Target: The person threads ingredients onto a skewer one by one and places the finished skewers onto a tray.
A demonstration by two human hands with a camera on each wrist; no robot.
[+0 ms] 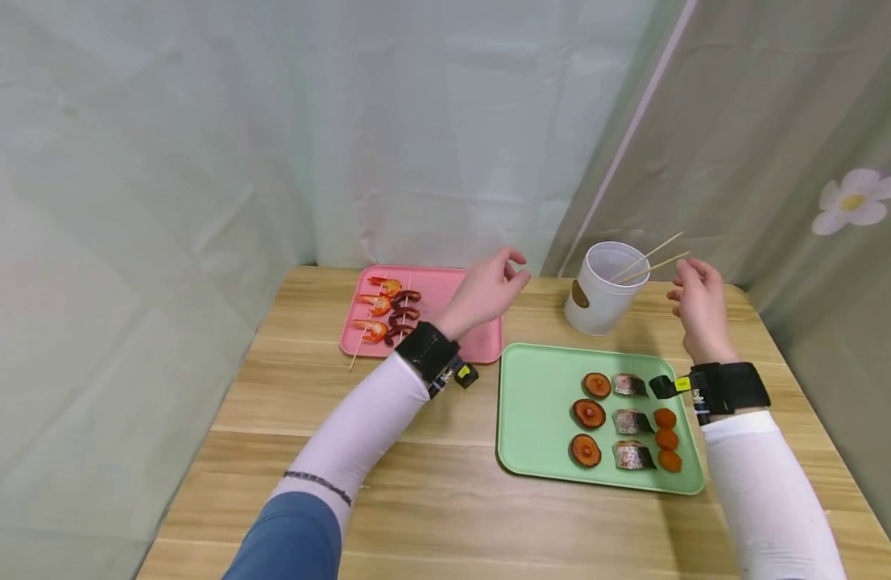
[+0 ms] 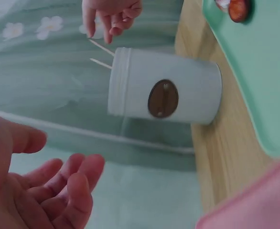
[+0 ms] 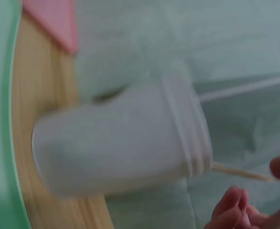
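My right hand (image 1: 701,302) is at the right of a white cup (image 1: 603,290), fingers loosely bent and nothing between them. Two thin wooden skewers (image 1: 656,267) lean out of the cup toward it; in the right wrist view one skewer (image 3: 242,172) ends close to the thumb. The cup (image 2: 188,90) carries a brown oval label in the left wrist view. Over the right part of the pink tray (image 1: 445,282) hovers my left hand (image 1: 487,292), empty, thumb and fingers apart. Shrimp (image 1: 375,304) and dark curled pieces (image 1: 405,314) lie skewered on that tray.
A green tray (image 1: 536,411) in front of the cup holds mushroom slices (image 1: 588,413), fish pieces (image 1: 632,421) and orange balls (image 1: 666,439) in columns. The wooden table (image 1: 431,515) ends at a pale curtain (image 1: 445,145) behind the cup and pink tray.
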